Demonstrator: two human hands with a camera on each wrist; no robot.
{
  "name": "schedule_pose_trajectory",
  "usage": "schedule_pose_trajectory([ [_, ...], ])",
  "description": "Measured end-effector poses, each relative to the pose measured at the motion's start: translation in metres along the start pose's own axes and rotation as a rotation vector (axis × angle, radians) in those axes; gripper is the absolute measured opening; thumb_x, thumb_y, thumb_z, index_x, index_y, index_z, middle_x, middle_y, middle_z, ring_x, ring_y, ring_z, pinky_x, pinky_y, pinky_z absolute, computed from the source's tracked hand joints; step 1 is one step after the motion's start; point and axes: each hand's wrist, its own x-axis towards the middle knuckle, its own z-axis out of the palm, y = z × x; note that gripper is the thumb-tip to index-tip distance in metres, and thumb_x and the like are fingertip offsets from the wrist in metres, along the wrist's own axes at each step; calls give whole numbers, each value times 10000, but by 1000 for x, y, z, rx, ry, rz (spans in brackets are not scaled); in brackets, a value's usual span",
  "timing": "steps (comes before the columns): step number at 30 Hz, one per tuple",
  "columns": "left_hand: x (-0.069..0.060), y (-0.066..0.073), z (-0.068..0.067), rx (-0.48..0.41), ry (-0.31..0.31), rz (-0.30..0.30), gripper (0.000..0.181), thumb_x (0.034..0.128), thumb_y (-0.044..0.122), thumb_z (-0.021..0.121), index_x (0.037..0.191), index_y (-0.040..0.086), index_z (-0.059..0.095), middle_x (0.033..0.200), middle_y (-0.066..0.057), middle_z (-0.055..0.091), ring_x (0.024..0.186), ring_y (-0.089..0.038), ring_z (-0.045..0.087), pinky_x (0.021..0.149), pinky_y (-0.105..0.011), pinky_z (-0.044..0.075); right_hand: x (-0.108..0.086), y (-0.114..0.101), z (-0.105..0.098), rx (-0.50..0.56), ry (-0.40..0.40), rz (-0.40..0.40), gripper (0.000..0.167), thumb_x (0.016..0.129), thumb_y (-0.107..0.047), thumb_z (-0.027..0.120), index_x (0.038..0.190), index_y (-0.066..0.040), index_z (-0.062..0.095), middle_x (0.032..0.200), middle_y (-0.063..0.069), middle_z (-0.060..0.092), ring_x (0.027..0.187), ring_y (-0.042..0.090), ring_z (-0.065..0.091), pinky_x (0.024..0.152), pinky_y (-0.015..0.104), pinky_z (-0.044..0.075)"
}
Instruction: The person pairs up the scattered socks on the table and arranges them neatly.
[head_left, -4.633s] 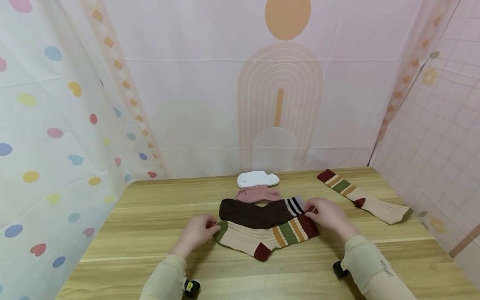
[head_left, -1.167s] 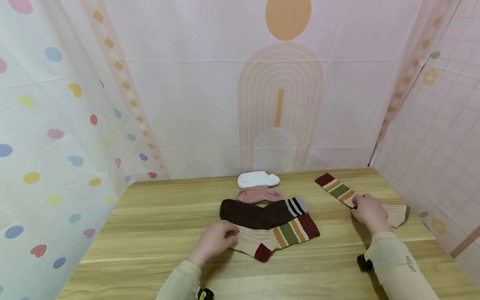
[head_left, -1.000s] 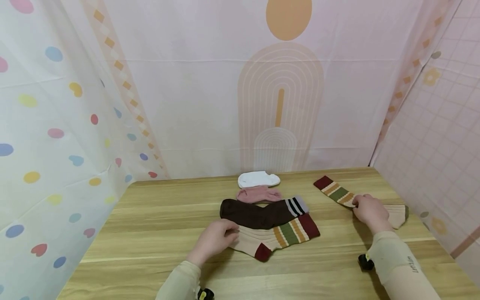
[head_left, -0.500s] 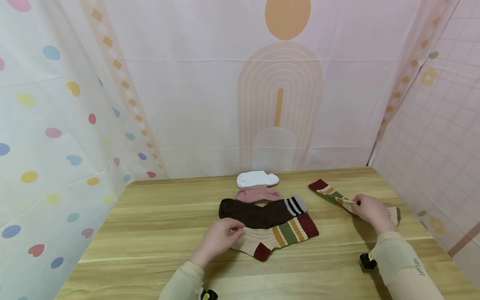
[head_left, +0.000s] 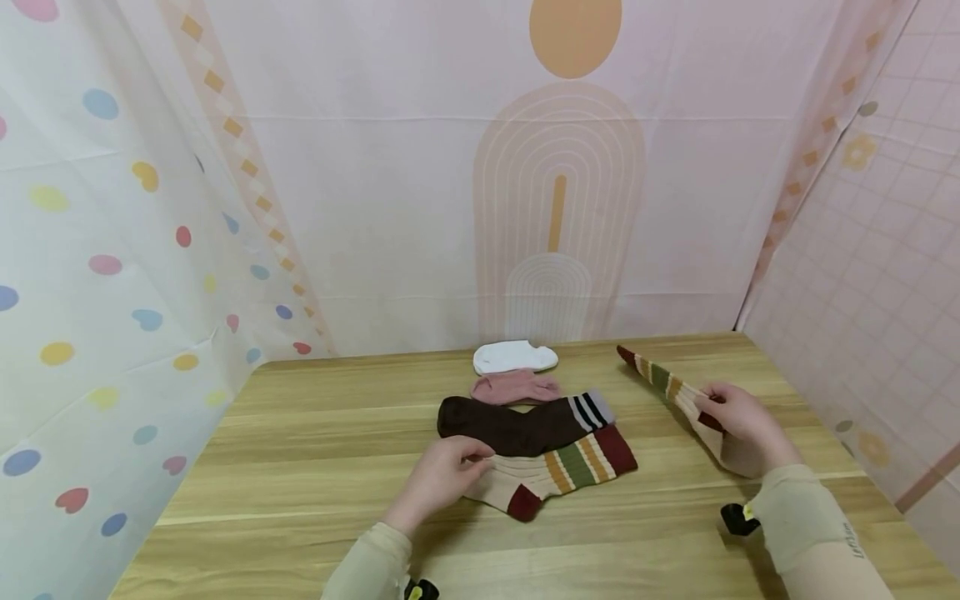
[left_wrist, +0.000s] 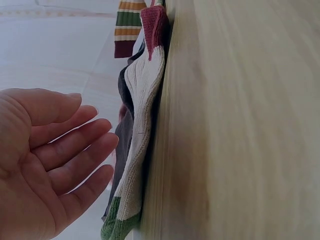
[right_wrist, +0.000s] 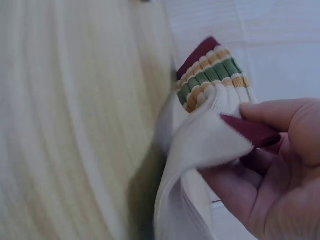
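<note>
My right hand pinches a striped crew sock near its dark red heel, thumb on one side and fingers on the other. That sock is lifted, its dark red cuff pointing to the back left and its cream foot drooping in a fold. A matching striped sock lies flat at the front of a row. Over its toe end hovers my left hand, fingers loosely bent and apart from the fabric in the left wrist view. The green toe shows there but is hidden in the head view.
Behind the flat striped sock lie a dark brown sock with a grey striped cuff, a pink ankle sock and a white ankle sock. The wooden table ends at patterned cloth.
My right hand went from the flat sock to the other striped sock, gripped it and raised it off the table. My left hand shifted right, over the flat sock's toe end.
</note>
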Motion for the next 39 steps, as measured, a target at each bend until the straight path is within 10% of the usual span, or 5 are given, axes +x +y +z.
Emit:
schedule_pose_trajectory([
  [16,3,5,4,-38,-8,8,77,898,83,719,954,49,759,941,-26,724,889,-173,670,801,-374,542,5,-15,2,937,-66,33,183,1065,-171,447,925,-156,564,974,29,474,784,99,526,629,216,471],
  [32,9,12,12,-130,-3,46,120,903,57,712,1010,18,751,994,-61,730,928,-202,678,794,-327,557,-1,-66,16,1581,-257,-202,265,1065,-22,325,1108,33,581,1133,163,600,1055,243,631,878,366,544],
  [39,11,13,16,-224,-13,9,142,923,77,696,1039,5,736,1012,-57,725,887,-171,680,780,-291,553,0,-85,30,1698,-331,-263,287,1065,-14,308,1147,58,573,1159,198,599,1091,275,625,925,396,522],
])
